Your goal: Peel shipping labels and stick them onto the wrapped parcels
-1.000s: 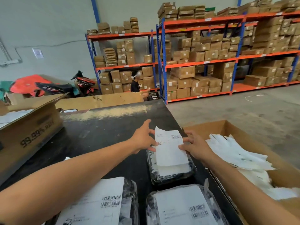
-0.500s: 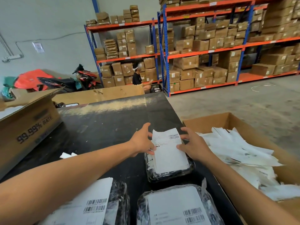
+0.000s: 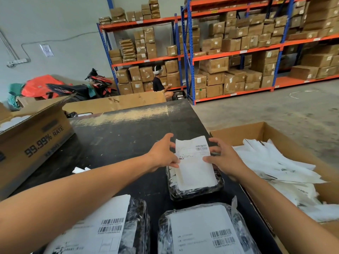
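Both hands have lowered the label (image 3: pixel 195 163) onto the parcel (image 3: pixel 195 191) at centre frame; its near half now lies flat while the far end still lifts. Left hand (image 3: pixel 162 155) pinches the left edge, right hand (image 3: pixel 222 160) pinches the right edge, other fingers spread. Sticking looks half done; smoothing the far end should follow. Two labelled parcels (image 3: pixel 201 230) sit at the bottom of the frame.

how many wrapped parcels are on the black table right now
3. One parcel lies mid-table under the label both hands are working on, one at the near left, one at the near right. Others may sit below the frame.
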`<move>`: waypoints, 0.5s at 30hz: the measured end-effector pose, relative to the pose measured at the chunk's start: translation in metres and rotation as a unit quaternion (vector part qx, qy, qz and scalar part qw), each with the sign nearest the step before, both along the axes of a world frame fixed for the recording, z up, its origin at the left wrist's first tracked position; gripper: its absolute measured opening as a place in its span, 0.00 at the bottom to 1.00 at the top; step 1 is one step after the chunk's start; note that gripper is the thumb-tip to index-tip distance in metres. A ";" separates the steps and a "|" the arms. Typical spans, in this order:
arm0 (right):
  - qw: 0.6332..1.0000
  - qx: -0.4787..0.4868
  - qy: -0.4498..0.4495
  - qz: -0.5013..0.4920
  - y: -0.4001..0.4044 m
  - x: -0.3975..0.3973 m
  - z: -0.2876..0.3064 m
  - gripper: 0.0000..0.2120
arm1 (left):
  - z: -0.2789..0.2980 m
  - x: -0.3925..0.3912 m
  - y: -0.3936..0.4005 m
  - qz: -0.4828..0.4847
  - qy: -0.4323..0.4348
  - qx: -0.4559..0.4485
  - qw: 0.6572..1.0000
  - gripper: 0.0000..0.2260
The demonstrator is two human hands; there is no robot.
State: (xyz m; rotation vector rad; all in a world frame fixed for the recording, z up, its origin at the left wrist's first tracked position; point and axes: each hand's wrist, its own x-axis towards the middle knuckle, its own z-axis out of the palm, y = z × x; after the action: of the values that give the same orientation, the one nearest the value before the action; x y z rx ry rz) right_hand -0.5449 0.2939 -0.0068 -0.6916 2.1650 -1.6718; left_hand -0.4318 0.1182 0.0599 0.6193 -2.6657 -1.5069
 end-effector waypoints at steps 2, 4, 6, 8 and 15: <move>0.999 -0.040 -0.034 0.010 0.002 0.000 -0.001 0.32 | 0.003 0.001 0.002 -0.006 0.008 -0.018 1.000 0.42; 0.996 -0.064 -0.053 0.018 0.003 0.001 -0.001 0.32 | 0.005 0.002 0.003 -0.010 0.012 -0.027 1.000 0.42; 0.995 -0.077 -0.059 0.024 0.004 0.002 0.001 0.33 | 0.007 0.004 0.004 -0.012 0.015 -0.033 0.999 0.42; 0.994 -0.088 -0.060 0.031 0.005 0.004 0.003 0.33 | 0.009 0.006 0.005 -0.017 0.020 -0.041 0.999 0.42; 0.989 -0.137 -0.043 0.046 0.015 0.013 0.014 0.34 | 0.017 0.013 0.009 -0.029 0.062 -0.066 0.995 0.40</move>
State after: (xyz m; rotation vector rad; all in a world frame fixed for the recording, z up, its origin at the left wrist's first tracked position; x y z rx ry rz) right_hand -0.5320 0.3088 0.0075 -0.7631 1.8354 -1.9315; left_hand -0.4185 0.1269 0.0771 0.4295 -2.6815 -1.3208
